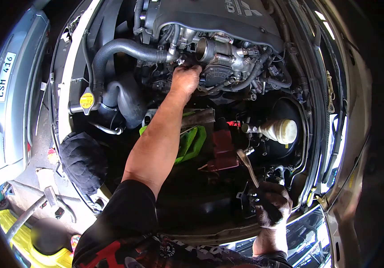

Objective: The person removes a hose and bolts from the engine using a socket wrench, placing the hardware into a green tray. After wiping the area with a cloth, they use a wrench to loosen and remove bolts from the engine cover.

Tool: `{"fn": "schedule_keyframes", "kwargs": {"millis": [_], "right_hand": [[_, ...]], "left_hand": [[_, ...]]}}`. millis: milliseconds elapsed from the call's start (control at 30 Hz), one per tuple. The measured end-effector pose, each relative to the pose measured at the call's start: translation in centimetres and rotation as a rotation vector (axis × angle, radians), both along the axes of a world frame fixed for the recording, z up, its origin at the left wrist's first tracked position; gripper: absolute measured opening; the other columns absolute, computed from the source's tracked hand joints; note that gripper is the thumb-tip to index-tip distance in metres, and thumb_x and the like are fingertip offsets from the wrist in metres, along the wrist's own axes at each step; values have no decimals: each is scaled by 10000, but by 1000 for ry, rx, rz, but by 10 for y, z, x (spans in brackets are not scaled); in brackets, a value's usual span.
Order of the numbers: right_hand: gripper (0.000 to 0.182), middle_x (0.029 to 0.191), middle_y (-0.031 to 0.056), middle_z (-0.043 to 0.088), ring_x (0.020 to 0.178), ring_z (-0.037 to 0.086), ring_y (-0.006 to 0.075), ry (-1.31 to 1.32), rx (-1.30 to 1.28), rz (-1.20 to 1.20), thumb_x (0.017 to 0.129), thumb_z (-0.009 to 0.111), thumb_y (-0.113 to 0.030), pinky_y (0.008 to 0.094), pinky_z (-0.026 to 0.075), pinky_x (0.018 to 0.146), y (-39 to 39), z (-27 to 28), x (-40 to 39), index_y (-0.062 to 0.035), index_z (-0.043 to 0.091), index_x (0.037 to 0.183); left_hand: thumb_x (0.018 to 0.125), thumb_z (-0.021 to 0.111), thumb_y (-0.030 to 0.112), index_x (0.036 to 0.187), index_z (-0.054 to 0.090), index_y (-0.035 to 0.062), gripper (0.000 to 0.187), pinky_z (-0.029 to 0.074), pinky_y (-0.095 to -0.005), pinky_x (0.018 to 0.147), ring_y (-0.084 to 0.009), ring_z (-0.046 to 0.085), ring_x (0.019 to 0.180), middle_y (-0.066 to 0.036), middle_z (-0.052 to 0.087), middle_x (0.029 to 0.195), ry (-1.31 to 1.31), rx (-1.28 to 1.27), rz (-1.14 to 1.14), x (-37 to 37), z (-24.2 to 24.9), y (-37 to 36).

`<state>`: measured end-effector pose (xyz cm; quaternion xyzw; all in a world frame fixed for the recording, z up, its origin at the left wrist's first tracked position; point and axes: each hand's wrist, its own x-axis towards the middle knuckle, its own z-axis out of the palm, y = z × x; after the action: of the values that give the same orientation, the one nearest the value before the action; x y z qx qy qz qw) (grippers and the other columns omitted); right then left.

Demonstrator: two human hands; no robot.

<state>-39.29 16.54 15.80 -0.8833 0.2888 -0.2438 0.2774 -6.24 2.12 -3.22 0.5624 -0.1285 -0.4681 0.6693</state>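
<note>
Right hand (273,204) clutches a metal tool (248,168), its head out front; left hand (186,80), near the hose (131,48), hides its grip, can't tell.

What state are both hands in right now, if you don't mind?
Left hand: by the throttle body, fingers hidden; grip can't be told.
Right hand: closed around a ratchet.

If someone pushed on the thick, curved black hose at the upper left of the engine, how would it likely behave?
The black hose would probably flex a little and spring back, as it holds its own arch. It likely wouldn't shift far, since one end meets a metal fitting.
</note>
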Motion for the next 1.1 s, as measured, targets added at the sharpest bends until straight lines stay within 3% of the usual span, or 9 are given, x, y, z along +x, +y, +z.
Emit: {"fn": "schedule_keyframes", "kwargs": {"millis": [200, 500, 600, 700, 733, 767, 833, 967, 1100], "right_hand": [[265, 966, 214, 699, 868, 719, 301, -45, -31, -55, 876, 755, -167, 341, 593, 701, 1, -1, 6, -32, 608, 1051], [298, 1044, 249, 680, 918, 727, 353, -43, -1, -33, 837, 771, -83, 372, 622, 736, 1, 0, 1, -29, 605, 1079], [295, 1037, 263, 681, 905, 731, 343, -10, -44, -14, 845, 763, -69, 364, 621, 730, 0, 1, 4, -30, 600, 1089], [251, 1034, 268, 681, 903, 730, 345, -51, -32, -49, 866, 750, -83, 360, 619, 728, 3, -1, 6, -23, 599, 1058], [246, 1034, 264, 682, 913, 728, 345, -42, -34, -47, 869, 748, -86, 359, 617, 736, 3, 0, 6, -23, 600, 1056], [241, 1035, 261, 683, 922, 725, 345, -33, -40, -42, 872, 745, -89, 357, 616, 745, 3, 0, 6, -23, 601, 1054], [246, 1032, 255, 684, 933, 722, 344, -55, 13, -56, 865, 743, -77, 364, 614, 751, 5, 0, 5, -22, 602, 1059], [261, 1032, 247, 684, 939, 717, 343, -36, -26, -21, 844, 741, -56, 373, 608, 758, 1, 4, 7, -20, 606, 1066], [267, 1024, 222, 692, 922, 716, 335, -63, -20, -15, 825, 749, -67, 382, 598, 749, 0, 0, 2, -22, 625, 1057]], "left_hand": [[878, 620, 105, 1122, 697, -5, 279, 455, -330, 926, -213, 629, 1008, -100, 701, 1106, -16, -122, 29, -4, -12, -3], [864, 639, 133, 981, 648, 36, 153, 419, -315, 597, -144, 526, 677, -30, 605, 805, 1, -59, 322, 26, -9, 8], [859, 665, 137, 939, 678, 61, 111, 383, -250, 571, -92, 492, 637, 1, 590, 757, -186, -68, 28, 49, 21, 51], [839, 650, 162, 915, 709, 28, 165, 511, -305, 756, -129, 611, 786, -44, 676, 803, -719, -72, -539, 68, 49, 92], [823, 649, 168, 894, 709, 34, 164, 527, -327, 740, -151, 637, 777, -78, 699, 835, -802, -89, -700, 68, 55, 101], [796, 655, 197, 886, 715, 51, 182, 535, -360, 726, -211, 668, 771, -124, 708, 838, -812, 0, -866, 63, 61, 113], [767, 677, 179, 885, 713, 63, 170, 530, -354, 707, -201, 670, 777, -126, 692, 799, -938, 282, -1145, 44, 73, 130], [762, 642, 221, 864, 721, 86, 187, 533, -430, 731, -344, 682, 823, -157, 706, 847, -1117, 271, -1339, 13, 37, 164], [800, 608, 207, 959, 714, 94, 222, 525, -438, 796, -347, 680, 907, -171, 707, 932, -1082, 223, -1303, 3, 26, 169]]}}
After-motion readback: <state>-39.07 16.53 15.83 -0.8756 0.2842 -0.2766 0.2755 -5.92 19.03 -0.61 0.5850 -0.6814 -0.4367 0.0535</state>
